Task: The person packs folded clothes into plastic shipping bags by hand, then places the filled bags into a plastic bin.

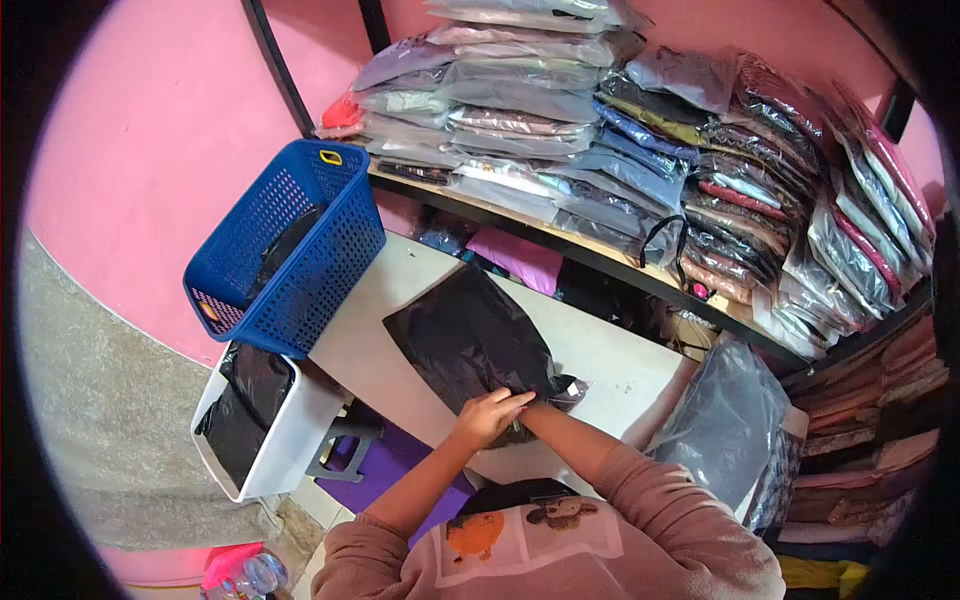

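Observation:
A black plastic bag [465, 335] lies on the white table, with a small clear piece bearing a white label [573, 391] at its right corner. My left hand [490, 415] is at the bag's near edge, its fingers closed on the plastic and pointing right, beside my right wrist. The right forearm reaches in from the right and crosses close to the left fingertips. My right hand is hidden in or under the black plastic, so its fingers do not show.
A blue basket [320, 285] with dark contents stands at the table's left end. Below it, a white bin [305, 430] holds black plastic. Stacks of bagged clothes [520, 130] fill the shelf behind. Clear plastic [725, 420] lies at the right, near folded fabrics [860, 440].

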`<state>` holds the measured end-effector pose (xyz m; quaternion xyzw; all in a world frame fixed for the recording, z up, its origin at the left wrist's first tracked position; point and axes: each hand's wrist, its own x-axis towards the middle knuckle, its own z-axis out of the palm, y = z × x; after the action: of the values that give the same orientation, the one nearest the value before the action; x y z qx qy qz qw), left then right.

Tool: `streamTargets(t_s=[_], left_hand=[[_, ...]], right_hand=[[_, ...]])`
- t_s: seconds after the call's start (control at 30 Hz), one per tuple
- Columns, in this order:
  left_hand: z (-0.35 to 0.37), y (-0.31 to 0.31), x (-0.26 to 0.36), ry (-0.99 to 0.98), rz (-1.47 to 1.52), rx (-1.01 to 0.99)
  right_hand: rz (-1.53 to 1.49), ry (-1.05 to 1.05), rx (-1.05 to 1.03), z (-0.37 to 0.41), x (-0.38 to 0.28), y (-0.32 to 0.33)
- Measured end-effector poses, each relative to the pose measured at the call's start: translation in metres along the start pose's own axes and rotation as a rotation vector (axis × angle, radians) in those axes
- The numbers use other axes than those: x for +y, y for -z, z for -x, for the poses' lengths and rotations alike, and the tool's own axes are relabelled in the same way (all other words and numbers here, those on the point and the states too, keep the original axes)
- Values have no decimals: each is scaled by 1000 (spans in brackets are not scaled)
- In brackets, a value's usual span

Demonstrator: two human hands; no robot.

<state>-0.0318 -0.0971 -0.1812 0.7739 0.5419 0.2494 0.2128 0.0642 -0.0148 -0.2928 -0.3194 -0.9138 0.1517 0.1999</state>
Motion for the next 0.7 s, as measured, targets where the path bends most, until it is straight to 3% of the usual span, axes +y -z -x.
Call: streamTargets(t_s=[0.23,0.27,0.33,0.4,0.47,0.5,0.57,0.6,0.7], left_hand=[[21,-10,-21,41,29,-37],[25,-12,-24,42,30,-58],[33,-13,-29,60,31,-103],[42,-13,-35,98,29,-154],[55,-16,-40,121,-44,-2],[63,-19,-42,133,-77,73],[78,-27,-44,323,33,206],[88,-33,-46,419,87,273],[125,-99,-110,817,690,433]], right_hand=[[-106,5,164,28,12,43],[-97,-28,131,38,12,52],[79,-170,-202,63,13,66],[134,-173,-228,92,29,73],[64,-40,36,122,51,81],[-73,-160,96,129,60,84],[-347,-399,222,130,73,93],[-341,-439,305,122,80,95],[-298,-457,359,84,91,89]])
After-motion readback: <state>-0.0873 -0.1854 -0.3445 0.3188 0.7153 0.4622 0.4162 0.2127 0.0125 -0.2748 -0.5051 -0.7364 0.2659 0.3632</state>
